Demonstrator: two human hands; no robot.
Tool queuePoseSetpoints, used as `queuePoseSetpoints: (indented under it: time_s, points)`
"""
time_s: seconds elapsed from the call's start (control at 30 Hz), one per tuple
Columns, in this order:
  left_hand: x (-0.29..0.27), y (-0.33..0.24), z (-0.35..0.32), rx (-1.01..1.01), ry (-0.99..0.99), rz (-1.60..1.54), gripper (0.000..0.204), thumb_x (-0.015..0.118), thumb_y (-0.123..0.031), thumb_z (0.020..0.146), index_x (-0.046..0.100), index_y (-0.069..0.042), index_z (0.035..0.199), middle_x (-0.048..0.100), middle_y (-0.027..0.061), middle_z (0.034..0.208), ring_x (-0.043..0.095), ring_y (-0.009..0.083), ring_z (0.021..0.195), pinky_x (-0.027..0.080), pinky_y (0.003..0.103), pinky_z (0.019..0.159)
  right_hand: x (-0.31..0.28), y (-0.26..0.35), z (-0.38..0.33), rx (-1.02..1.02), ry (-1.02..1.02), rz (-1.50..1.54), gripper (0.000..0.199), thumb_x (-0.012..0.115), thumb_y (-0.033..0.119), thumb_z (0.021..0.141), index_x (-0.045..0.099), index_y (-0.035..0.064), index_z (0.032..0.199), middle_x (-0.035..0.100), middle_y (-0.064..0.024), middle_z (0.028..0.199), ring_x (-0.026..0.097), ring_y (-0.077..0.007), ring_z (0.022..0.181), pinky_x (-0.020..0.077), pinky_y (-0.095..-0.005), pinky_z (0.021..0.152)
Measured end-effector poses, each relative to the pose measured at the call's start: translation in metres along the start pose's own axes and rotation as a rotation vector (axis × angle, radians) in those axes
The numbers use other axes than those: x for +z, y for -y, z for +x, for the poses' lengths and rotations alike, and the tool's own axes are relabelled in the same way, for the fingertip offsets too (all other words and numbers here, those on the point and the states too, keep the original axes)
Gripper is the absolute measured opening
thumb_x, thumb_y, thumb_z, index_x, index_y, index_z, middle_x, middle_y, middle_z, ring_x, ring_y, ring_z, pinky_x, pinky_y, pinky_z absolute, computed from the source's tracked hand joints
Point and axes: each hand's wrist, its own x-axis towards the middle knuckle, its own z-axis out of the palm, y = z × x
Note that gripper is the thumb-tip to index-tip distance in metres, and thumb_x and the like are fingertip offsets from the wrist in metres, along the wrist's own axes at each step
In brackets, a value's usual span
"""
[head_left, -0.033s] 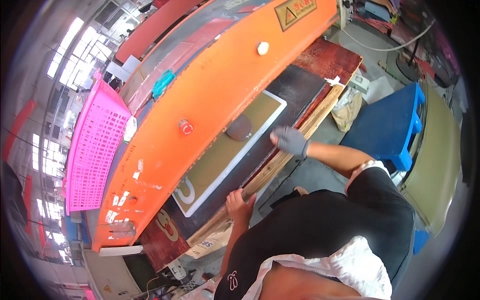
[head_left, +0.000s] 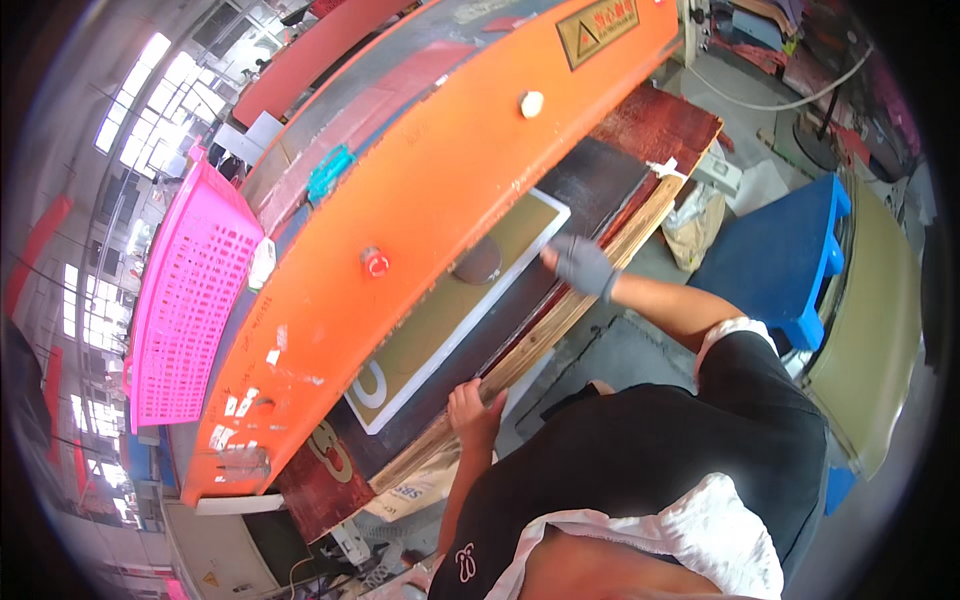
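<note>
A long flat panel [head_left: 440, 310] with a white border and an olive-brown face lies on a dark board [head_left: 600, 180], partly hidden under the orange machine beam [head_left: 420, 200]. A dark round patch [head_left: 478, 262] shows on the panel. My left hand [head_left: 474, 410] is bare and rests at the board's wooden front edge [head_left: 540, 335], fingers laid over it and thumb apart. My right hand [head_left: 583, 268], in a grey fingerless glove, is over the board's near side, beside the panel's white border. Its fingers point left and hold nothing visible.
A red button [head_left: 374, 262] and a white knob [head_left: 531, 104] sit on the beam. A pink basket [head_left: 190, 310] stands at the left. To the right are a blue plastic pallet [head_left: 770, 260] and a bag [head_left: 695, 230]. A white carton [head_left: 410, 490] sits below the board's edge.
My right hand has shifted slightly away from me, toward the panel's border. My left hand stays at the wooden edge, and the panel lies where it was.
</note>
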Motion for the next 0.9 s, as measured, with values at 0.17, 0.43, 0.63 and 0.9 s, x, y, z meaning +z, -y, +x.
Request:
queuePoseSetpoints:
  time_s: [0.17,0.43,0.63,0.9]
  points:
    - [-0.023,0.063,0.071,-0.046,-0.052,0.117,0.05,0.075,-0.045,0.067,0.06,-0.009,0.098,0.056,0.0089,0.09,0.054,0.0309,0.089,0.044,0.042,0.077,-0.022,-0.001,0.186,-0.04,-0.323,0.322,0.029,0.046,0.026,0.094,0.056,-0.0007,0.087,0.057,-0.0081,0.075,0.056,-0.0176,0.073,0.0443,-0.0315,0.07]
    - [-0.032,0.129,0.117,0.069,-0.051,0.227,0.049,0.077,-0.046,0.063,0.062,-0.013,0.095,0.054,0.0064,0.084,0.055,0.0269,0.081,0.046,0.04,0.068,0.035,-0.006,0.145,0.126,-0.048,-0.053,0.024,0.049,0.027,0.093,0.059,0.0051,0.089,0.059,-0.0194,0.08,0.056,-0.0377,0.078,0.0457,-0.044,0.071]
    - [-0.04,0.125,0.114,0.07,0.003,0.216,0.049,0.078,-0.041,0.065,0.061,-0.011,0.101,0.055,0.0073,0.086,0.055,0.0281,0.083,0.045,0.04,0.07,0.069,-0.019,0.086,-0.309,0.181,-0.431,0.03,0.061,0.041,0.08,0.063,0.0113,0.087,0.061,-0.01,0.079,0.059,-0.0298,0.077,0.0429,-0.0434,0.075]
    - [-0.045,0.121,0.112,-0.118,0.1,0.1,0.049,0.08,-0.03,0.064,0.063,-0.005,0.103,0.056,0.0128,0.093,0.053,0.0337,0.093,0.045,0.043,0.079,0.078,-0.022,0.088,-0.19,0.377,-0.603,0.032,0.054,0.042,0.084,0.066,0.0121,0.085,0.061,-0.0115,0.085,0.058,-0.0301,0.085,0.0419,-0.045,0.082]
